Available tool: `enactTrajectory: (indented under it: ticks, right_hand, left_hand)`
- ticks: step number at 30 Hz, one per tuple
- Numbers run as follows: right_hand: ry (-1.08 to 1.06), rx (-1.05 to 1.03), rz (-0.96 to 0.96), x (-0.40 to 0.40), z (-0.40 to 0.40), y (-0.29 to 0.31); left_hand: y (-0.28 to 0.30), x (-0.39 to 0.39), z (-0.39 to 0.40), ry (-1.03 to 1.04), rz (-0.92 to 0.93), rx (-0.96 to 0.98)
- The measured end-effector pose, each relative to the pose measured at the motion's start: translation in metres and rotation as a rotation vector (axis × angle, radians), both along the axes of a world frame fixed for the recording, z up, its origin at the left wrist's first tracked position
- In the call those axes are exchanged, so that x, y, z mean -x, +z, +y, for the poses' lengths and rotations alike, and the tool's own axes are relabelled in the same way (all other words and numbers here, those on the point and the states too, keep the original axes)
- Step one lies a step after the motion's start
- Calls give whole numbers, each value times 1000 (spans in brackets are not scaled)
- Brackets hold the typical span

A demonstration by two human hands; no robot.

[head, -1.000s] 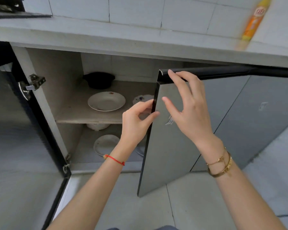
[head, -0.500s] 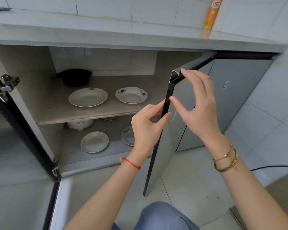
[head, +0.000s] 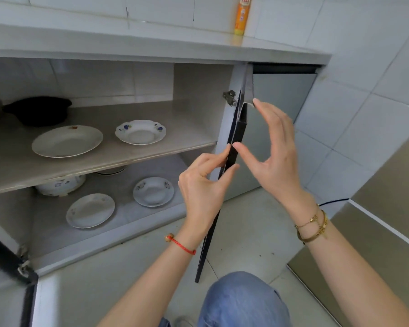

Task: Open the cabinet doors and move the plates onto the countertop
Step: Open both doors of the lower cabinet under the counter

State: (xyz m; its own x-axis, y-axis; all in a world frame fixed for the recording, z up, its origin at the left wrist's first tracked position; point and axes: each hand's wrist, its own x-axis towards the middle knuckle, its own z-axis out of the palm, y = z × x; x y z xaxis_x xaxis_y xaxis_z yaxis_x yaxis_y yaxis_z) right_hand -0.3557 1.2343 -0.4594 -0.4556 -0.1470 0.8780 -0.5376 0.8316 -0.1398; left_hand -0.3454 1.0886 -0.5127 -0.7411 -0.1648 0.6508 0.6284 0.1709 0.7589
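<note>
The cabinet stands wide open under the grey countertop [head: 128,43]. Its right door [head: 222,185] is swung out edge-on towards me. My left hand [head: 203,182] pinches that door's black edge between thumb and fingers. My right hand [head: 274,156] touches the door's top corner and outer face with spread fingers. On the upper shelf [head: 104,166] lie a large white plate [head: 67,140] and a smaller flowered plate [head: 140,131]. On the cabinet floor lie two more white plates [head: 90,210] [head: 153,191].
A black pot [head: 37,110] sits at the back left of the upper shelf. A white bowl [head: 60,184] stands under the shelf. An orange bottle [head: 242,16] stands on the countertop by the tiled wall. The left door's edge [head: 7,263] juts out at lower left. My knee [head: 243,300] is below.
The right door has swung further open, from half-open to edge-on, with both hands on it. The view has shifted left, so both shelves and all plates now show.
</note>
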Motion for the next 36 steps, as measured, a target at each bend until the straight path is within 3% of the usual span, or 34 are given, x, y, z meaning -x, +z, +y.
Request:
enactTrajectory:
  ticks: [7,18,29,36]
  right_hand:
    - [-2,-23,3,-13,27,3]
    - [-132,35,-49,-43,81,-5]
    - [-331,-6,-42,-62,149,3]
    - [-450,-60,-67,-62,191,10]
  left_hand:
    - [-2,-8,17,-171,-45,-48]
    - [3,1,67,-434,30,111]
    - [-8,21,139,-358,345,436]
    - [-10,35,182,-444,382,492]
